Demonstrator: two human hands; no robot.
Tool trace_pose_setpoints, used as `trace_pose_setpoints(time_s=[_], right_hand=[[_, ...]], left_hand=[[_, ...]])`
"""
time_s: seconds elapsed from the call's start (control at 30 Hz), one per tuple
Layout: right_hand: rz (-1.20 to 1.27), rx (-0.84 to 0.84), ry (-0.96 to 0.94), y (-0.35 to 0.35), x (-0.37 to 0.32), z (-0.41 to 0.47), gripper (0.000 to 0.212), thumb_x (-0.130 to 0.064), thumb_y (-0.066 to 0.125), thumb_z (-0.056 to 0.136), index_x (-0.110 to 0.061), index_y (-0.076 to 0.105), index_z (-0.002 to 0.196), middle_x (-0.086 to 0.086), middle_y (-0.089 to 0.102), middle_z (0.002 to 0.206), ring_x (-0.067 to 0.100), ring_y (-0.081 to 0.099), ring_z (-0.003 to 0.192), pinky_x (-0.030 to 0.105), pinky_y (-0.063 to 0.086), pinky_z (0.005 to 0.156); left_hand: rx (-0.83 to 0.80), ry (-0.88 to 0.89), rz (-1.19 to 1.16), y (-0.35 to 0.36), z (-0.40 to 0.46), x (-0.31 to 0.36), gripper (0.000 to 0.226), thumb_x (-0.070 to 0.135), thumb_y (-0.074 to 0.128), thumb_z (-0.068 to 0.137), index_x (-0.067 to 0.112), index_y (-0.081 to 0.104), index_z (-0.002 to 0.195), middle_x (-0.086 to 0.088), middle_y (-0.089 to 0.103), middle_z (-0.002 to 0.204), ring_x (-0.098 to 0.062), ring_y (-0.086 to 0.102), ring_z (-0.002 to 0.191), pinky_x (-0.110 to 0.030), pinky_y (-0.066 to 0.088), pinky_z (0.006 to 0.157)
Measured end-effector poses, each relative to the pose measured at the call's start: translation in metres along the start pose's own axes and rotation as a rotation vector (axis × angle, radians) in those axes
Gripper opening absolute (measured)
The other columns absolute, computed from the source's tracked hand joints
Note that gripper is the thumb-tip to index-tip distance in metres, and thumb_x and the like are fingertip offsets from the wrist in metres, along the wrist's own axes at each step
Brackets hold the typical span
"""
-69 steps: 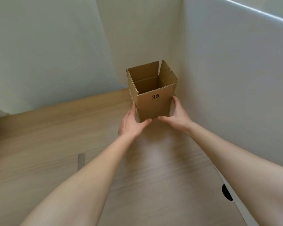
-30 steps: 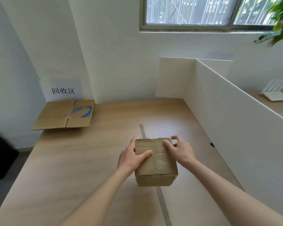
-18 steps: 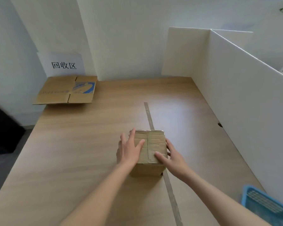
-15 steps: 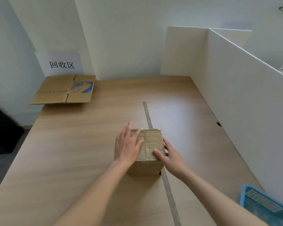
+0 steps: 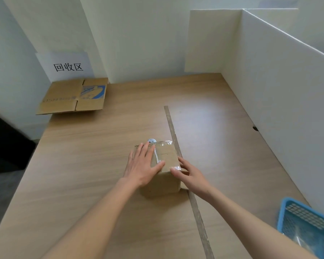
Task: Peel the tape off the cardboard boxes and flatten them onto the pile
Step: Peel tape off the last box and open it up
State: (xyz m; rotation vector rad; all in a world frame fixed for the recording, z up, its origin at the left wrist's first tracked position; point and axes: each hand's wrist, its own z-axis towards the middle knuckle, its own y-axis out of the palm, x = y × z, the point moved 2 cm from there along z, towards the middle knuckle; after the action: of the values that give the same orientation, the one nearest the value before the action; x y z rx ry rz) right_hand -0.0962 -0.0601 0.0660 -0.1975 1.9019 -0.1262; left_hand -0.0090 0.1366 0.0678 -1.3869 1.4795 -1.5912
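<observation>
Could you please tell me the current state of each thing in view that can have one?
cardboard box: standing on the table, top face taped shut.
clear tape: on the box top, not yet peeled.
left hand: flat on the box top.
right hand: fingers at the box's near right corner.
flattened box: flat at the table's far left corner.
blue basket: contents unclear.

My left hand (image 5: 141,168) lay flat, palm down, fingers straight and slightly spread, the thumb stretched out to the right. My right hand (image 5: 190,174) sat just beside it, lower and to the right, thumb pointing toward the left hand and fingers reaching forward, loosely extended. Both forearms were bare and reached forward from the lower edge, converging toward the hands.
</observation>
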Motion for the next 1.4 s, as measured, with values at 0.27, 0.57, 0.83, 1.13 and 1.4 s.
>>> trace_pose_setpoints(time_s=[0.27,0.57,0.83,1.13,1.4], right_hand=[[-0.373,0.037,-0.014,-0.014,0.027,-0.013,0.04,-0.023,0.081,0.081,-0.026,0.074,0.121,-0.012,0.075,0.106,0.001,0.071,0.092,0.032,0.058,0.089],[-0.402,0.298,0.0,-0.009,0.056,-0.029,0.012,-0.026,0.086,0.079,-0.021,0.081,0.088,-0.014,0.075,0.074,-0.005,0.068,0.069,0.018,0.056,0.07],[-0.376,0.276,-0.033,-0.004,0.071,-0.039,0.023,-0.017,0.088,0.077,-0.023,0.077,0.096,-0.013,0.074,0.073,-0.001,0.069,0.07,0.028,0.059,0.075],[-0.659,0.346,-0.114,0.005,0.074,-0.039,0.012,-0.028,0.072,0.091,-0.026,0.077,0.102,-0.006,0.077,0.091,0.02,0.071,0.086,0.038,0.055,0.072],[-0.857,0.265,-0.206,0.002,0.075,-0.037,0.017,-0.033,0.057,0.101,-0.021,0.069,0.103,-0.002,0.075,0.1,0.033,0.067,0.091,0.04,0.047,0.064]], left_hand=[[-0.206,-0.025,-0.017,0.046,-0.035,0.0,0.124,0.1,0.02,0.068,0.024,-0.016,0.16,0.005,-0.035,0.163,-0.016,-0.039,0.146,-0.052,-0.01,0.124],[-0.112,-0.039,-0.024,0.05,-0.035,0.014,0.113,0.091,0.029,0.079,0.016,0.008,0.161,-0.001,-0.018,0.168,-0.013,-0.028,0.151,-0.058,-0.019,0.119],[-0.008,-0.056,0.084,0.072,-0.038,0.019,0.111,0.09,0.012,0.078,0.017,0.005,0.16,0.001,-0.023,0.167,-0.011,-0.034,0.148,-0.06,-0.009,0.122],[0.016,-0.057,0.113,0.076,-0.039,0.019,0.111,0.091,0.01,0.078,0.017,0.006,0.159,0.002,-0.021,0.167,-0.011,-0.03,0.149,-0.06,-0.007,0.123],[0.036,-0.047,0.112,0.077,-0.04,0.02,0.111,0.091,0.009,0.077,0.017,0.008,0.159,0.003,-0.017,0.168,-0.01,-0.028,0.15,-0.059,-0.007,0.123]])
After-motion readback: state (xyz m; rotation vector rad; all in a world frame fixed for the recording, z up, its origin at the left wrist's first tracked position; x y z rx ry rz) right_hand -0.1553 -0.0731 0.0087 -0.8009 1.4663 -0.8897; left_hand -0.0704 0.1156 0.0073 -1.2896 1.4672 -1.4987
